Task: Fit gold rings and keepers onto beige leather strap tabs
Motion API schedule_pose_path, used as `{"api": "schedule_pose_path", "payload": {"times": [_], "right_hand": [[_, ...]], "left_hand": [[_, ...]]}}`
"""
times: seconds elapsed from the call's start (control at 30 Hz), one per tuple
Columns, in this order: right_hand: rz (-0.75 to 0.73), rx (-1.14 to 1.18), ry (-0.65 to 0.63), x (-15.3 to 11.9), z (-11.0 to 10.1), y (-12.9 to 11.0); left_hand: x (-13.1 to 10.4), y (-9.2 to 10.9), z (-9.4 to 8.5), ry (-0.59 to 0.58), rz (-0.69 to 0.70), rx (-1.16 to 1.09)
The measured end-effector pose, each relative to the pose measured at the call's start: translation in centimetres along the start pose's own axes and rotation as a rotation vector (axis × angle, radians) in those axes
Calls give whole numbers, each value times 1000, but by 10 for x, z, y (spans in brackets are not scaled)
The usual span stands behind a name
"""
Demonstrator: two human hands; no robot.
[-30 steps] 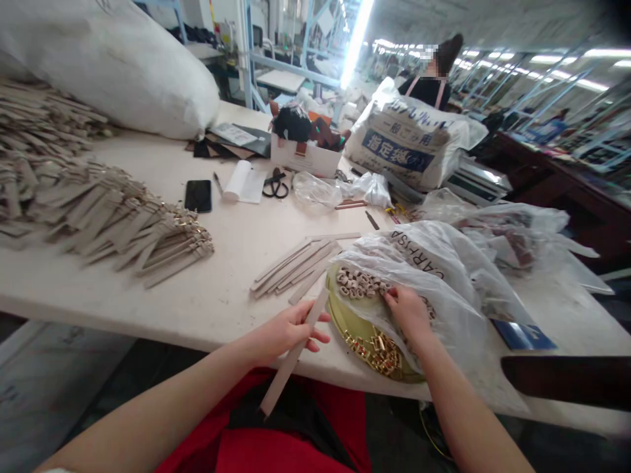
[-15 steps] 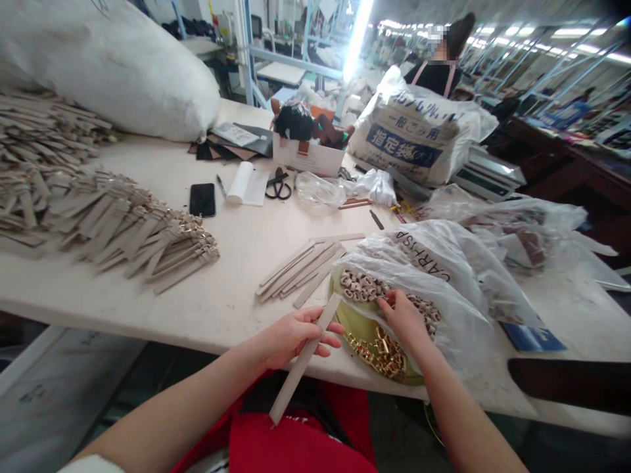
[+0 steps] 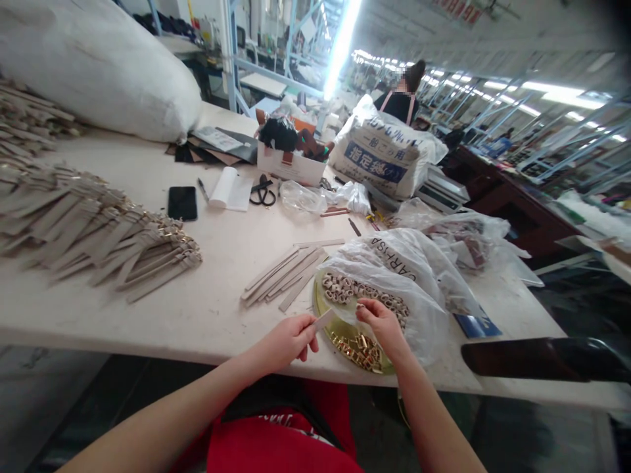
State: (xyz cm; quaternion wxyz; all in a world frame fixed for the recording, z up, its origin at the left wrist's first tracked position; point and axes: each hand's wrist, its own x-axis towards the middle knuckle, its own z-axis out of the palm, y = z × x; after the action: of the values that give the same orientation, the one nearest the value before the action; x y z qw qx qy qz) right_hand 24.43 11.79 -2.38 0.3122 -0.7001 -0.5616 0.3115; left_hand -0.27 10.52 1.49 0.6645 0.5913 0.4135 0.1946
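Note:
My left hand (image 3: 296, 338) is closed on a beige strip (image 3: 324, 320), whose end points up and right toward the round green tray (image 3: 321, 309). Over the tray, my right hand (image 3: 377, 318) pinches a small beige loop (image 3: 360, 305) between thumb and fingertips. Many similar small loops (image 3: 338, 288) lie in the upper part of the tray, and gold buckles (image 3: 362, 351) lie in its lower part. A clear plastic bag (image 3: 419, 289) covers the tray's right side. Left of the tray, several loose beige strips (image 3: 283, 276) rest on the table.
Finished-looking strips with gold buckles (image 3: 113, 226) are heaped at the left. A phone (image 3: 182, 203), black scissors (image 3: 263, 192), a white box (image 3: 288, 164) and a printed bag (image 3: 379, 154) stand farther back. A dark curved object (image 3: 532, 359) juts in at right. A person (image 3: 401, 98) is beyond.
My right hand has lifted from the loops with one in its fingertips. My left fingers have closed round the strip, which now tilts differently. The view has shifted to the right.

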Motion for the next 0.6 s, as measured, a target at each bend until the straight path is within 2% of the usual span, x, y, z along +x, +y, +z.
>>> {"api": "schedule_pose_path", "payload": {"times": [0.1, 0.17, 0.27, 0.43, 0.6], "right_hand": [[106, 392, -95, -26, 9, -29], [128, 524, -159, -43, 15, -45], [80, 583, -206, -65, 23, -61], [13, 656, -173, -92, 33, -72], [-61, 762, -149, -109, 40, -81]], "left_hand": [[-1, 4, 7, 76, 161, 247], [-6, 6, 10, 132, 252, 359], [-22, 5, 11, 175, 321, 420], [-54, -5, 12, 218, 399, 350], [-70, -7, 16, 257, 429, 381]]}}
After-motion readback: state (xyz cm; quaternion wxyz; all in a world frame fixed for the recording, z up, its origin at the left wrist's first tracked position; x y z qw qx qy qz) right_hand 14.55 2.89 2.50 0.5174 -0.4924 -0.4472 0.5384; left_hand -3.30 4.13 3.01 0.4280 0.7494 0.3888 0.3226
